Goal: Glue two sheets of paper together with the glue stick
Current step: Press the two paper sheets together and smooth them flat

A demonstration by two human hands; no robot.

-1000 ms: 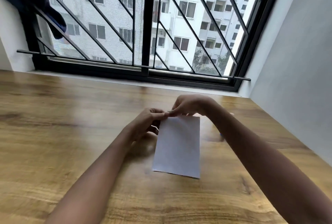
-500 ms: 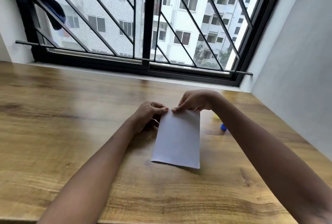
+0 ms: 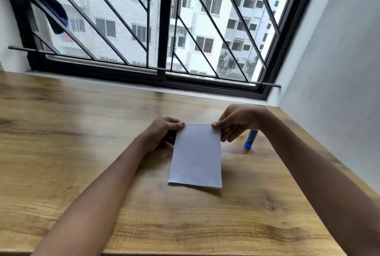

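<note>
- Two bare arms reach in from the near edge, over a wooden table [image 3: 61,153] with brown grain.
- A white paper [image 3: 196,157] is in the middle of the table, between the two arms. It is a tall shape, with its short sides near and far.
- The side of the paper that faces up is plain white. There is no writing on it.
- There is a dark shadow under its near edge. I cannot tell if this is one sheet or two sheets lying together.
- The left hand [image 3: 162,132] pinches the far left corner of the paper. The thumb is on top and the other fingers are curled under.
- The right hand [image 3: 236,122] pinches the far right corner. The thumb tip is on the paper and the fingers hang loosely bent behind it.
- A blue glue stick [image 3: 250,138] lies on the table just beside the right hand, on its right side, not touching the paper. It has white marks on its label, but they are too blurry to read.
- A small yellow thing [image 3: 242,135] peeks out under the right hand's fingers. I cannot tell what it is.
- Past the table is a big window [image 3: 162,29] with a black frame and slanted black bars.
- A dark blue cloth [image 3: 47,3] hangs on the bars at the far left.
- A grey wall [image 3: 339,70] is on the right.
- Outside is a tall white building [image 3: 205,9] with many windows.
</note>
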